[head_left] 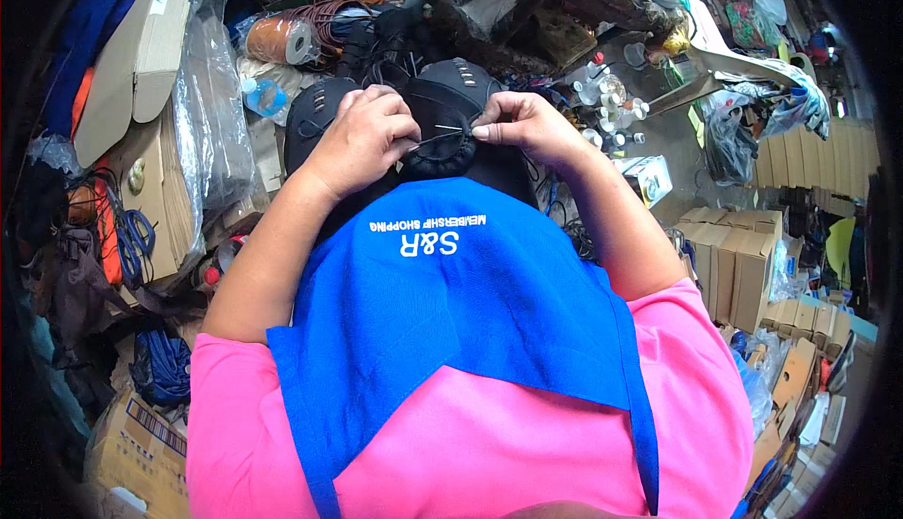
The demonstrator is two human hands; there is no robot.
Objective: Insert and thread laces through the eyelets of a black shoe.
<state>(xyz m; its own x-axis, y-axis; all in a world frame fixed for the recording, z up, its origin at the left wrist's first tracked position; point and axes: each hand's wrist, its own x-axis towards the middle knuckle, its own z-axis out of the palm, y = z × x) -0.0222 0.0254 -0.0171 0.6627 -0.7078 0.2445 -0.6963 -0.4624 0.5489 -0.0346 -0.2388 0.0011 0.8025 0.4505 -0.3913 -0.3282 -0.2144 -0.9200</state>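
Over my lap lies a rounded black piece (438, 156) with a gathered, padded-looking rim; I cannot tell its exact kind. A thin, pale needle-like sliver (448, 127) shows against it, between my hands. My left hand (370, 133) is closed at the left side of the black piece, thumb and fingers pinched together; what they hold is too small to make out. Across from it, my right hand (529, 127) pinches the right edge of the black piece between thumb and forefinger, close to the sliver's end. A blue apron (442, 284) covers my front up to the piece.
Beyond my hands are an orange spool (279, 41) and a blue-capped plastic bottle (264, 96). Cardboard sheets (155, 180) and clear plastic stand at left, near blue-handled scissors (137, 237). Several small bottles (611, 105) and a white box (647, 180) stand right; cardboard boxes (729, 260) sit farther right.
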